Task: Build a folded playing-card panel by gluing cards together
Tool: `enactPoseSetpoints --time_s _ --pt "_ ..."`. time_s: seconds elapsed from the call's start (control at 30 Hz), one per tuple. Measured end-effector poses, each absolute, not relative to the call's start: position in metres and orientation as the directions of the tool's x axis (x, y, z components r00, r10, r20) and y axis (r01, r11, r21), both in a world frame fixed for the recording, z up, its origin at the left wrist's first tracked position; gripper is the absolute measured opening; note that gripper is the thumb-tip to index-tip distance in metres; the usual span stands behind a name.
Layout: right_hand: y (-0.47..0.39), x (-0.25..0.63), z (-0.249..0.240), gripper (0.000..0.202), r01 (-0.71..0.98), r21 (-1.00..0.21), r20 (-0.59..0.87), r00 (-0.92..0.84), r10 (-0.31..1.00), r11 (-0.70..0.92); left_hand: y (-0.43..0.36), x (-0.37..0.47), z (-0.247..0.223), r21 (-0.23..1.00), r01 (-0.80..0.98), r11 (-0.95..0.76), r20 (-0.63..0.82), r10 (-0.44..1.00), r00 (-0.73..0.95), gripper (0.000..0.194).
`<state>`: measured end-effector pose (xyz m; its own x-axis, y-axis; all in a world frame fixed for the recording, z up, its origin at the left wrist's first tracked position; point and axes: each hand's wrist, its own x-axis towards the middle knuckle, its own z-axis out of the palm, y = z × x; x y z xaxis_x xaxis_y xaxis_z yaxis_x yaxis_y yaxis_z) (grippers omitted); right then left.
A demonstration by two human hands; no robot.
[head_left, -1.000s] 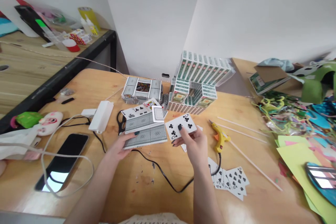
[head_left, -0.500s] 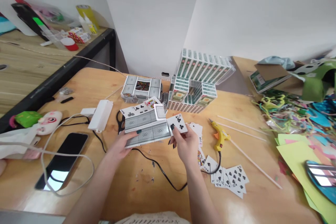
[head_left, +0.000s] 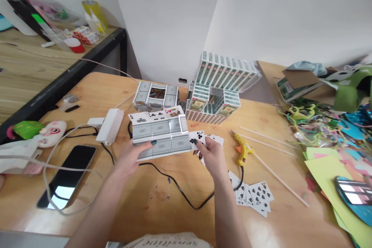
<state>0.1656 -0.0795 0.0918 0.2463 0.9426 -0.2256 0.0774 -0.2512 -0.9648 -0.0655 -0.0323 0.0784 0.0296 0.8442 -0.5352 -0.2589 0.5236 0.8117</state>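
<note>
My left hand grips the lower left edge of a panel of joined playing cards, its thumb lying over the patterned backs. Face-up cards, an ace and a seven of clubs among them, run along the panel's far edge. Between the fingers of my right hand is a five of clubs card, held at the panel's right side; whether the two touch I cannot tell. Behind the panel stands a box shape built from cards with an opening on top. Fanned spade cards lie right of my right forearm.
A yellow glue gun with a black cable lies at right, beside thin white glue sticks. Stacked card boxes stand at the back. To the left are a phone, a white power block and loose cables.
The panel has swung flatter and shifted slightly in my left hand. My right hand has moved a little right and down with the five of clubs, which has turned.
</note>
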Motion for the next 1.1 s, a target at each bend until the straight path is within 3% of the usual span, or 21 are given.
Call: enactPoseSetpoints --time_s 0.27,0.43,0.7,0.9,1.1 --pt "-0.08 0.166 0.092 0.028 0.228 -0.943 -0.203 0.189 0.961 -0.244 -0.036 -0.066 0.079 0.867 -0.167 0.469 -0.477 0.879 -0.009 0.044" --pt "-0.073 0.155 0.091 0.054 0.338 -0.921 -0.04 0.415 0.909 -0.195 -0.039 -0.06 0.079 0.9 -0.107 0.422 -0.427 0.904 -0.032 0.045" --pt "-0.072 0.156 0.085 0.035 -0.13 -0.976 -0.219 0.511 0.831 -0.177 -0.04 -0.058 0.08 0.904 -0.123 0.408 -0.414 0.91 -0.018 0.045" --pt "-0.075 0.169 0.086 0.025 -0.402 -0.888 -0.37 0.337 0.866 -0.222 -0.041 -0.058 0.08 0.898 -0.11 0.425 -0.431 0.902 -0.032 0.041" --pt "-0.075 0.181 0.098 0.026 -0.501 -0.813 -0.434 0.184 0.882 -0.296 -0.043 -0.058 0.083 0.896 -0.099 0.434 -0.437 0.899 -0.018 0.045"
